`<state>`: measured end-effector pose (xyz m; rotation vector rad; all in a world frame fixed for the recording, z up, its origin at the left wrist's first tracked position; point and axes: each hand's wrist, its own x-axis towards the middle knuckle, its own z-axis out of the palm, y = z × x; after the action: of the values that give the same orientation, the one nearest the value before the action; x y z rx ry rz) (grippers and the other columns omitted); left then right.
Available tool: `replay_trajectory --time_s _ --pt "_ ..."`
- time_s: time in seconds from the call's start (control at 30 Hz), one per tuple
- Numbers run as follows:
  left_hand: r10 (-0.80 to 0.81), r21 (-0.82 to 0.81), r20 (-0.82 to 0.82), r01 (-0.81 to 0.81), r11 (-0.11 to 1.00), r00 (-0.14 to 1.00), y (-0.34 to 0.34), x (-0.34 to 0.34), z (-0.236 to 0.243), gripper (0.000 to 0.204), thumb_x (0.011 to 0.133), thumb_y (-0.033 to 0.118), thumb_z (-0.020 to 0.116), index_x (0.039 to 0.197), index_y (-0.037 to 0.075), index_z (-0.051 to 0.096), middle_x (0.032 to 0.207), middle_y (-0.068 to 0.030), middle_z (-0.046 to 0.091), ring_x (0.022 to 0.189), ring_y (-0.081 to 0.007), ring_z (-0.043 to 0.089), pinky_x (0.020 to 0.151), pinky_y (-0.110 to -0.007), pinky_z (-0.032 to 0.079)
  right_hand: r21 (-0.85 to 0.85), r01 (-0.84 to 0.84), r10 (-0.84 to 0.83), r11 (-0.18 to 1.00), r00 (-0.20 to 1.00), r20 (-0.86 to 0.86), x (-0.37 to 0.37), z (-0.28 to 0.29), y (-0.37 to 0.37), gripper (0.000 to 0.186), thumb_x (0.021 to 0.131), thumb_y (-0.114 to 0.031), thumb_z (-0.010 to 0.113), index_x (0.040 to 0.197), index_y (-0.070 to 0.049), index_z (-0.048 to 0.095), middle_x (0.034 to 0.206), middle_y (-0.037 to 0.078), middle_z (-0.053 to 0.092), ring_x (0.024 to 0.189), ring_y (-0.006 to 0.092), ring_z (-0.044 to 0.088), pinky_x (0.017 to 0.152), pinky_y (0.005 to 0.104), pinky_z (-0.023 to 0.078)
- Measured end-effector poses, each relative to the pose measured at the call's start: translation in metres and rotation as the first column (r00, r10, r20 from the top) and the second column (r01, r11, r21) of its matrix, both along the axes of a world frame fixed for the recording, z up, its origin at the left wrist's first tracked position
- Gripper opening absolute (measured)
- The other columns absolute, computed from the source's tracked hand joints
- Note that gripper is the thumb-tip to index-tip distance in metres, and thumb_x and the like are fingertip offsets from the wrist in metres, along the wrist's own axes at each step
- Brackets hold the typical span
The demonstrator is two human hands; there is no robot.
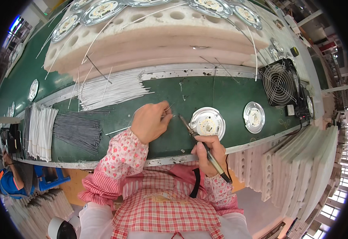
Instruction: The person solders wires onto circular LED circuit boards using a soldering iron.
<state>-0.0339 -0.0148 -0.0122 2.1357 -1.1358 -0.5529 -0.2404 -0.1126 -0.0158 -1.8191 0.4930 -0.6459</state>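
My left hand (149,120) is over the green bench, thumb and fingers pinched on a white wire (119,131). One end of that wire trails out to the left of the hand, and thin strands show past the fingertips. In my right hand (210,154) is a soldering iron (217,165), held like a pen. Its tip points up and left, close to the left fingertips; whether it touches the wire I cannot tell. Just right of the iron lies a round silver metal plate (221,124) with a yellowish component board in its middle.
Another silver plate (254,117) lies farther right, before a black fan (279,83). Loose white wires (112,90), dark wires (78,130) and a white wire bundle (42,133) lie left. A holed foam block (154,47) bearing several plates stands behind. Foam sheets (289,171) stand at right.
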Motion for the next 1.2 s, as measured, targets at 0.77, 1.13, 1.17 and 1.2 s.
replay_trajectory --time_s 0.77,1.13,1.17,1.2 --pt "-0.045 0.015 -0.012 0.045 0.999 0.999 0.005 0.005 0.007 0.011 0.084 0.012 0.071 0.085 0.003 0.067 0.072 -0.0113 0.067 0.065 -0.027 0.067 0.061 -0.037 0.05 -0.535 -0.019 -0.089 0.844 0.981 -0.175 -0.005 0.016 -0.032 0.048 0.077 -0.012 0.081 0.12 -0.003 0.06 0.11 0.02 0.067 0.103 0.0354 0.066 0.09 0.0422 0.052" --pt "0.059 -0.406 -0.231 -0.151 0.901 0.971 0.016 -0.039 0.011 0.008 0.085 0.005 0.073 0.093 0.002 0.072 0.08 -0.0054 0.069 0.073 -0.0146 0.066 0.069 -0.028 0.05 -0.197 0.19 -0.218 0.962 0.967 -0.132 -0.002 0.016 -0.001 0.027 0.09 -0.009 0.07 0.115 -0.002 0.063 0.092 0.012 0.069 0.078 0.0211 0.067 0.072 0.03 0.053" --pt "0.032 -0.429 -0.192 -0.113 0.896 0.981 0.012 -0.045 0.014 0.008 0.085 0.006 0.073 0.092 0.002 0.072 0.08 -0.0054 0.068 0.074 -0.0151 0.066 0.071 -0.028 0.049 -0.073 0.294 -0.302 0.953 0.934 -0.188 0.0 0.017 0.003 0.023 0.094 -0.01 0.066 0.115 -0.001 0.062 0.088 0.012 0.069 0.074 0.0172 0.065 0.07 0.0284 0.051" --pt "0.035 -0.433 -0.194 -0.117 0.894 0.98 0.008 -0.049 0.017 0.008 0.085 0.006 0.073 0.092 0.002 0.072 0.08 -0.0054 0.068 0.074 -0.0151 0.066 0.071 -0.028 0.049 -0.149 0.292 -0.315 0.945 0.934 -0.168 0.003 0.014 0.005 0.019 0.098 -0.01 0.061 0.114 0.0 0.063 0.086 0.012 0.069 0.073 0.0134 0.062 0.068 0.0276 0.05"
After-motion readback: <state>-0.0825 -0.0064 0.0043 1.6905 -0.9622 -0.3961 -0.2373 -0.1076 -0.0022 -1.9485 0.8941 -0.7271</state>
